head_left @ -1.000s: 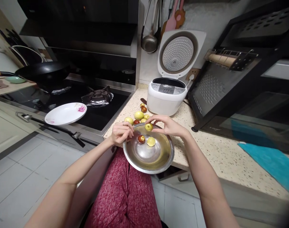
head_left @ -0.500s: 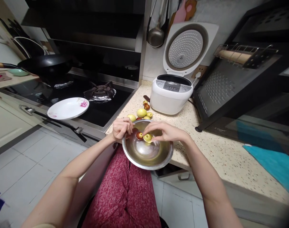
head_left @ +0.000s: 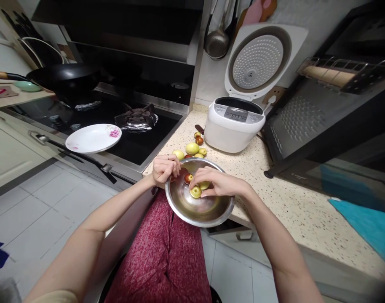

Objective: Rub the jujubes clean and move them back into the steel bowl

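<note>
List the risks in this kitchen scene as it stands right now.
1. The steel bowl juts past the countertop edge, steadied only by the left hand on its rim; it might tip toward the lap.
2. The loose fruits lie unguarded on the counter beside the stove; a nudge could roll them off.
3. The white plate overhangs the stove's front edge and could get knocked to the tiled floor.

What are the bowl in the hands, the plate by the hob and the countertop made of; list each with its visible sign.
Bowl: metal, probably stainless steel; shiny grey, mirror-like reflections.
Plate: likely glazed ceramic or porcelain; glossy white with a pink flower print.
Countertop: looks like speckled stone or composite; beige with dark flecks, smooth finish. Which one cannot be told.
</note>
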The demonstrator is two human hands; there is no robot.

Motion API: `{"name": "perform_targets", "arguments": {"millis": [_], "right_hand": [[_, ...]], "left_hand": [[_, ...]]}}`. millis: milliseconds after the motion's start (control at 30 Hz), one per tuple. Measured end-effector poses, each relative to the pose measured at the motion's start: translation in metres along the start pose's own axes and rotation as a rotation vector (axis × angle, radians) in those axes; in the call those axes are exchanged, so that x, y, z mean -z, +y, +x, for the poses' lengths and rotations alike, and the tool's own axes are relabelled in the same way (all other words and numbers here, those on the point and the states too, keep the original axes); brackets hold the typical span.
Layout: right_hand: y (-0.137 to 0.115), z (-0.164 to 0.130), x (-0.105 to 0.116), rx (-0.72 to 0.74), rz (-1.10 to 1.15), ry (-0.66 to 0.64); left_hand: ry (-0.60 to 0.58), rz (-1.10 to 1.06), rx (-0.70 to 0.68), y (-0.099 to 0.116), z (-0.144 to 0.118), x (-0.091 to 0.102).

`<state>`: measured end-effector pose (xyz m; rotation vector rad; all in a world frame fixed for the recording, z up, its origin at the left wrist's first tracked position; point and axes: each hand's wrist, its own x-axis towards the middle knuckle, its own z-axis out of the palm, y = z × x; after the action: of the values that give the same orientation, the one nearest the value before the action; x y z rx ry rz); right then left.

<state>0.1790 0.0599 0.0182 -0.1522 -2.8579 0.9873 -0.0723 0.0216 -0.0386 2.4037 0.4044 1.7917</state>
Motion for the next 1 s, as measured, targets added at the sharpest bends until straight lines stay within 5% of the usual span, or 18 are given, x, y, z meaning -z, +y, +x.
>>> {"name": "perform_targets", "arguments": {"millis": [233,467,567,800,1000], "right_hand": [[-0.005,-0.004,0.009,0.002,0.152,0.088],[0.014,-0.009,0.015,-0.092,0.055,0.689],[0.034,-0.009,0.014,-0.164,-0.065,0.83],[0.079,-0.005,0.002,-0.229,-0.238,0.773],[0.091,0.001,-0.009,-0.275,-0.274,0.745]], "left_hand": [[-0.009,0.008,0.034,0.002,0.0,0.0],[0.005,-0.003,-0.001,0.001,-0.002,0.0],[0.015,-0.001,-0.013,0.001,-0.001,0.0],[0.037,-0.005,-0.031,0.001,0.001,-0.001],[0.043,0.003,-0.031,0.0,0.001,-0.001]]}}
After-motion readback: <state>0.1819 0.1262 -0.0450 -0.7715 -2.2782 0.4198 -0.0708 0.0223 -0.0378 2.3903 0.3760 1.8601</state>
